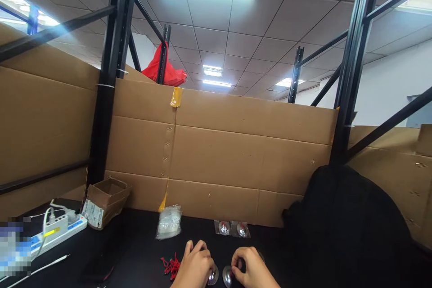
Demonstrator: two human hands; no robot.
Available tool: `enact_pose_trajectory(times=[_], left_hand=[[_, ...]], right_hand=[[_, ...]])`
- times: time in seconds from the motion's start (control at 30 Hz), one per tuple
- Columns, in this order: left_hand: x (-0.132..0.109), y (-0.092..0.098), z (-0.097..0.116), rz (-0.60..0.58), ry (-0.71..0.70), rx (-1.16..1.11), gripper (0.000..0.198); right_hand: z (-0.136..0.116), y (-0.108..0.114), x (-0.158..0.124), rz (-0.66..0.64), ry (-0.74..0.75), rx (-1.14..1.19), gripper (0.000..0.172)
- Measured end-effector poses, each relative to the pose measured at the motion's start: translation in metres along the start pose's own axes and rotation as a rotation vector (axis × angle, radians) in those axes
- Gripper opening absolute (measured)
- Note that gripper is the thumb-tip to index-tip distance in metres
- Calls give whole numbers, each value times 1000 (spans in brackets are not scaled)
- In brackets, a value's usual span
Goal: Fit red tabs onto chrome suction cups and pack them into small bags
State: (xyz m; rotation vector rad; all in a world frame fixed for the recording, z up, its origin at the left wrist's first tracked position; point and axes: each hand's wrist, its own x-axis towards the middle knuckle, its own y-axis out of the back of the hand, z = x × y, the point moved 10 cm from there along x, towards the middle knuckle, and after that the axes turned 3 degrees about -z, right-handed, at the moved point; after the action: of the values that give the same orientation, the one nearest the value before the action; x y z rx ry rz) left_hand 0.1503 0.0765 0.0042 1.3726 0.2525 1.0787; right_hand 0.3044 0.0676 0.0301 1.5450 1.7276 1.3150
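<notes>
At the bottom edge of the head view my left hand (195,264) curls around a shiny round metal piece (213,275). My right hand (250,267) pinches a second shiny round metal piece (227,276) beside it. The two pieces sit close together between my hands, above a black table (135,252). A small bunch of red strings (171,266) lies just left of my left hand. Beyond my hands a clear packet holding two more round metal pieces (232,228) lies on the table.
A clear plastic bag (168,221) and a small open cardboard box (105,200) sit at the back left, with a white power strip (57,230) and cables. A black bag (347,229) fills the right. Cardboard walls (236,157) and black shelf posts (108,76) enclose the table.
</notes>
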Motion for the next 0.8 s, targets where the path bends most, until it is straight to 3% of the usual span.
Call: enact_pose_trajectory(times=[0.13, 0.3, 0.53, 0.8], left_hand=[[1, 3, -3, 20, 19, -3, 8], [2, 8, 1, 24, -23, -14, 17], [1, 22, 3, 57, -35, -6, 13], [2, 31, -7, 144, 48, 29, 12]], right_hand=[[2, -13, 3, -52, -8, 34, 14], [-4, -14, 1, -91, 46, 143, 33], [1, 0, -5, -15, 40, 108, 20], [-13, 7, -10, -4, 70, -75, 20]])
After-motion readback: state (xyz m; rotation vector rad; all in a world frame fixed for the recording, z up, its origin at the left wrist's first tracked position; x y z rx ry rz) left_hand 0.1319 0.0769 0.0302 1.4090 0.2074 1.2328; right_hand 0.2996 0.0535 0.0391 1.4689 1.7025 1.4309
